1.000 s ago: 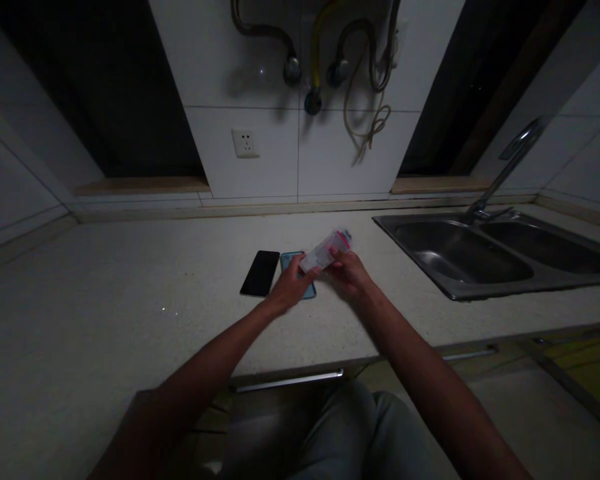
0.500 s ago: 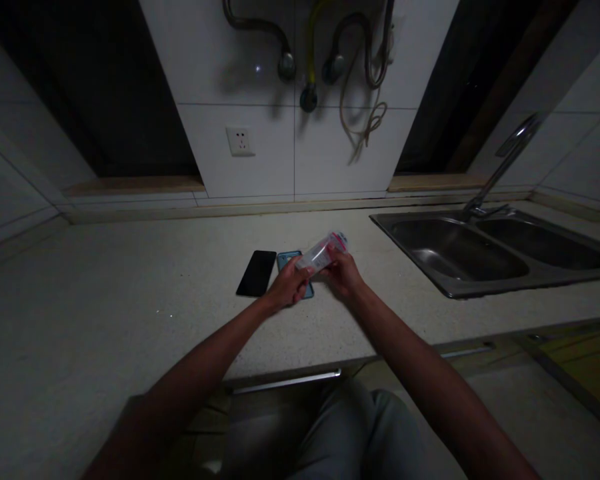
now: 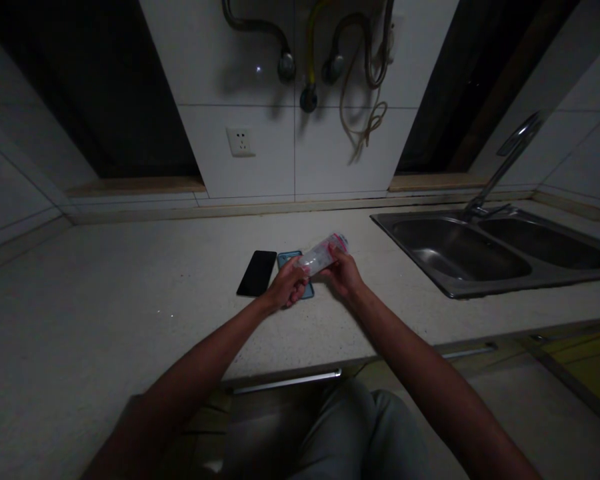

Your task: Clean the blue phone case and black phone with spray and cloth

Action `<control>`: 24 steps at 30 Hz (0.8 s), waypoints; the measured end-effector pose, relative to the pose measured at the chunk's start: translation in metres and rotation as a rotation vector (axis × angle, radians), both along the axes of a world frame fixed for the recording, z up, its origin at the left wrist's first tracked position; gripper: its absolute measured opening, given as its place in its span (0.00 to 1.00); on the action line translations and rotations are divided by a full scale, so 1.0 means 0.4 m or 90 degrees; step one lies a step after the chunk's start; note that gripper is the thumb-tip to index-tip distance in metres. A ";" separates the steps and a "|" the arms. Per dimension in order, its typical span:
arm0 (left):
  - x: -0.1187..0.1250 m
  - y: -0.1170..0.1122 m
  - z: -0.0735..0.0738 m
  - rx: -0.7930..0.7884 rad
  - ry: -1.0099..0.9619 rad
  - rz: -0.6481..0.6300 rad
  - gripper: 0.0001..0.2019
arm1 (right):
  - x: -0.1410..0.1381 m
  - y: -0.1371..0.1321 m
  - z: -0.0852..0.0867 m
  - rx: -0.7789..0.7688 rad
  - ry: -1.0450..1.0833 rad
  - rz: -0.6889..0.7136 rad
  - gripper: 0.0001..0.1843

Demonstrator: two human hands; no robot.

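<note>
Both my hands hold a small clear plastic packet with pink print (image 3: 323, 254) just above the pale countertop (image 3: 130, 300). My left hand (image 3: 289, 285) pinches its near end with curled fingers. My right hand (image 3: 344, 273) grips its far end. Under my left hand lies a teal phone case (image 3: 289, 257), partly hidden. A black phone (image 3: 257, 273) lies flat just left of the case.
A steel double sink (image 3: 485, 252) with a tap (image 3: 510, 155) fills the right side. A wall socket (image 3: 241, 141) and hanging hoses (image 3: 330, 60) are on the tiled wall behind. The counter's front edge runs above my knees, with drawer handles below.
The packet has tilted slightly and my left hand's fingers have closed tighter on its near end. The phone and case have not moved.
</note>
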State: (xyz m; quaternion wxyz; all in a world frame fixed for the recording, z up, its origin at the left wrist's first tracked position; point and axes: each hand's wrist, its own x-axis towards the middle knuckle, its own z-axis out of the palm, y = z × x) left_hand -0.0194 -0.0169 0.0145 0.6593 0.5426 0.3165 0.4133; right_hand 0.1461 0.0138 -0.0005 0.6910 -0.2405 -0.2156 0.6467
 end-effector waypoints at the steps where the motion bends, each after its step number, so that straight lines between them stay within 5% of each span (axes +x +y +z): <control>1: 0.004 -0.001 0.003 -0.003 -0.021 0.006 0.24 | 0.001 0.000 0.008 -0.009 0.024 -0.001 0.12; 8: 0.013 0.006 0.001 0.057 0.015 -0.035 0.32 | 0.028 0.005 0.038 0.006 0.138 -0.065 0.08; 13: -0.001 0.030 -0.012 0.160 0.122 0.142 0.23 | 0.073 0.025 0.022 -0.015 0.189 -0.158 0.09; 16: -0.011 0.033 -0.011 0.338 0.280 0.208 0.15 | 0.096 0.031 0.022 -0.038 0.211 -0.201 0.08; 20: -0.001 0.026 -0.005 0.590 0.468 0.143 0.14 | 0.120 0.026 0.034 -0.055 0.212 -0.227 0.09; 24: 0.047 0.031 -0.002 0.658 0.603 0.075 0.12 | 0.138 0.023 0.037 -0.070 0.236 -0.232 0.08</control>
